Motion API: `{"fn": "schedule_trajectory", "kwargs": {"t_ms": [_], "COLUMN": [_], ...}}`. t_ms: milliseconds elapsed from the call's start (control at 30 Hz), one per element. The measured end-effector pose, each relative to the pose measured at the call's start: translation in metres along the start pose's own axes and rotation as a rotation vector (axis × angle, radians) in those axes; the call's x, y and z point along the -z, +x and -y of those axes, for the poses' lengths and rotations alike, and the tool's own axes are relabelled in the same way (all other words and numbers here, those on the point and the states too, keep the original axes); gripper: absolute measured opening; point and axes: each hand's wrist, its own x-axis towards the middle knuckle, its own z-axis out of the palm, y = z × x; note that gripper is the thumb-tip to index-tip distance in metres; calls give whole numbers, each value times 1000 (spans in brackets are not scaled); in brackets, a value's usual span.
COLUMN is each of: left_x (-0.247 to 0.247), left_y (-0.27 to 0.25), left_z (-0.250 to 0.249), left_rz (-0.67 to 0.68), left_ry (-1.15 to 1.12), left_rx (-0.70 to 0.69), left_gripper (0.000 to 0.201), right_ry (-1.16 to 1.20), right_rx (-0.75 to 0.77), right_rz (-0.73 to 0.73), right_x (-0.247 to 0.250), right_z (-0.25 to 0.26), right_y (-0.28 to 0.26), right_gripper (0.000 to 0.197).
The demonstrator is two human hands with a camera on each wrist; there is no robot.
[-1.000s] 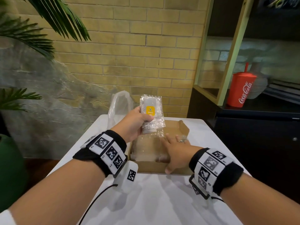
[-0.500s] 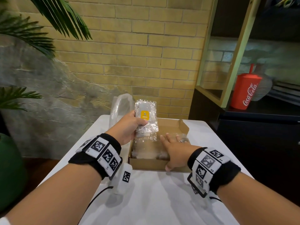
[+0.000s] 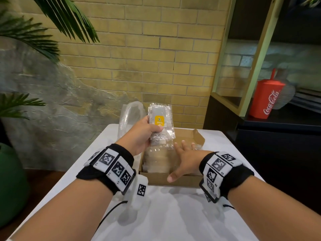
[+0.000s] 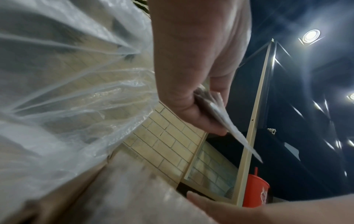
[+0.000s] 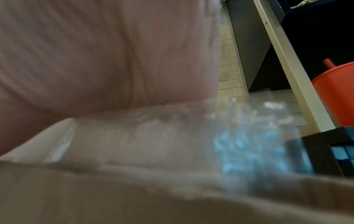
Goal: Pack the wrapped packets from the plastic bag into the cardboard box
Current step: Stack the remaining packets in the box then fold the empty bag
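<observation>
A person's left hand [image 3: 142,134] pinches a clear wrapped packet with a yellow label [image 3: 160,121] between thumb and curled fingers, holding it upright above the far left corner of an open cardboard box [image 3: 173,178] on a white table [image 3: 173,214]; the raised, label-forward hold looks like a pause before setting the packet down among the rest. The right hand [image 3: 185,159] lies flat with fingers spread and straight across the box's contents, gripping nothing, apparently pressing the load down to keep it level and make room. Beneath that palm the box holds a layer of clear wrapped packets [image 3: 156,162], stacked close to the rim; their number cannot be told through the glare. Behind the left hand stands the crumpled translucent plastic bag [image 3: 129,113], just beside the box's far left corner; whether any packets remain inside cannot be seen. The left wrist view shows the packet edge-on in the pinch, the bag's film billowing alongside. A red Coca-Cola cup [image 3: 268,100] sits on a dark shelf, well apart.
</observation>
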Motion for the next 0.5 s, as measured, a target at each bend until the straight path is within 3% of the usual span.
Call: {"fn": "schedule_trajectory", "kwargs": {"t_ms": [167,300,433,500], "left_x": [-8,-16,-26,-31], "left_y": [1,3,7,7], "left_z": [-1,1,6,9], "left_rz": [-19,-46,-37,-14], "left_ry": [-38,-66,-46,-18], "left_rx": [-28,-32,-58,-81], "left_gripper": [36,38,40,39], "right_ry": [-1,163,648,923], "right_rx": [8,104,265,311], "right_rz": [5,-74,-406,-471], "right_x": [1,12,35,38], "right_z": [-6,-15,-25,-28], "right_y": [0,-4,-17,-17], "right_gripper": [126,124,89,69]}}
